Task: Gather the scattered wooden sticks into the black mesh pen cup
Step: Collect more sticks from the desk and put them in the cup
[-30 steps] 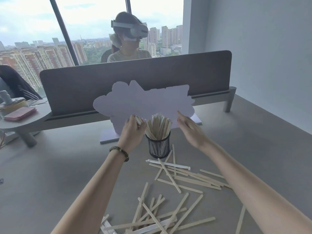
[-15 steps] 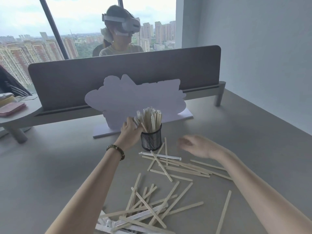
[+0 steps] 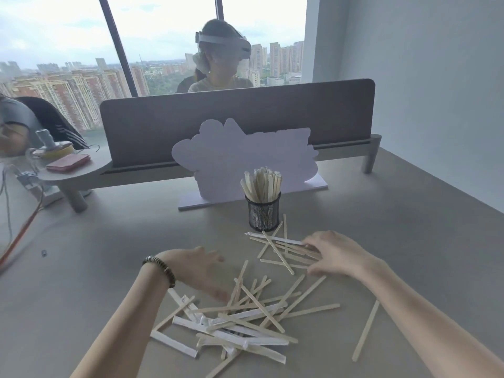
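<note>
Wooden sticks (image 3: 261,186) fill black mesh pen cup (image 3: 263,215); left hand (image 3: 203,271) open; right hand (image 3: 331,252) spread, touching loose sticks (image 3: 283,252)

High-rise office: grey desk (image 3: 409,241) behind felt divider panel (image 3: 245,115); city-view window (image 3: 68,64) beyond the panel

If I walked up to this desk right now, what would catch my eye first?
Probably the black mesh pen cup in the middle of the table, crammed with upright wooden sticks. Nearer the camera, loose sticks lie criss-crossed in a heap, some in white wrappers. The left hand and right hand reach toward them, the right touching a smaller bunch just in front of the cup.
</note>
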Demonstrator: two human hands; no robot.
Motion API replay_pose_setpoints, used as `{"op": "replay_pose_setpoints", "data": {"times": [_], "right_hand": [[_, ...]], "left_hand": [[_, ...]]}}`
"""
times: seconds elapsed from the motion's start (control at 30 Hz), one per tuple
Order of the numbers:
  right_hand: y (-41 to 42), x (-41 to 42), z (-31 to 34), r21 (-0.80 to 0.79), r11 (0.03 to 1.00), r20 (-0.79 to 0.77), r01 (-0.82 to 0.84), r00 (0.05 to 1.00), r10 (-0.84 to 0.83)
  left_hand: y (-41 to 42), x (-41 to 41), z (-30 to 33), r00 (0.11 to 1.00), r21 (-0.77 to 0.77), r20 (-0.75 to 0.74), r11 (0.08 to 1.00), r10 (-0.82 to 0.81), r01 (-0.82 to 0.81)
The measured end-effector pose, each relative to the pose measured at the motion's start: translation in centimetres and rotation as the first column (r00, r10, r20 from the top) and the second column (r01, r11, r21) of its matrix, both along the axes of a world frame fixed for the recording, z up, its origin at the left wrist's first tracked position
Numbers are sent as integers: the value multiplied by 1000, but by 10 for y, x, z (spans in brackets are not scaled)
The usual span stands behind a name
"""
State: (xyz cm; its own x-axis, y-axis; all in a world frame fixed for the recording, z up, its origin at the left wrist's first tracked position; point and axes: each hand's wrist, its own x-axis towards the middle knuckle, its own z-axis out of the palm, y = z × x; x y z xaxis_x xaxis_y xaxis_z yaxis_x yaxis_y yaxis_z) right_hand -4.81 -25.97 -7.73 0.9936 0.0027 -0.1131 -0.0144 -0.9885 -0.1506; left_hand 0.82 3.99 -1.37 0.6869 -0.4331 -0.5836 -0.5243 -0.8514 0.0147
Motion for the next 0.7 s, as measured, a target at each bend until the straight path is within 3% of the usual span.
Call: {"op": "replay_pose_setpoints", "data": {"times": [0.07,0.2,0.37,0.5,0.7], "right_hand": [[3,0,1,30,1000,41,10,999,-11],[10,-1,2,35,999,25,20,999,-21],[17,2,-3,34,999,33,27,999,-28],[23,4,-5,4,1000,72,23,997,-23],[31,7,1,4,1000,53,-5,999,5]], "left_hand": [[12,-8,-9,998,59,-40,997,-46,48],[28,-15,-28,989,3,-48,990,-138,138],[33,-30,-40,984,-72,71,983,-166,171],[22,-42,-45,978,-162,76,965,-195,205],[7,-37,-56,961,-325,251,925,-113,194]]}}
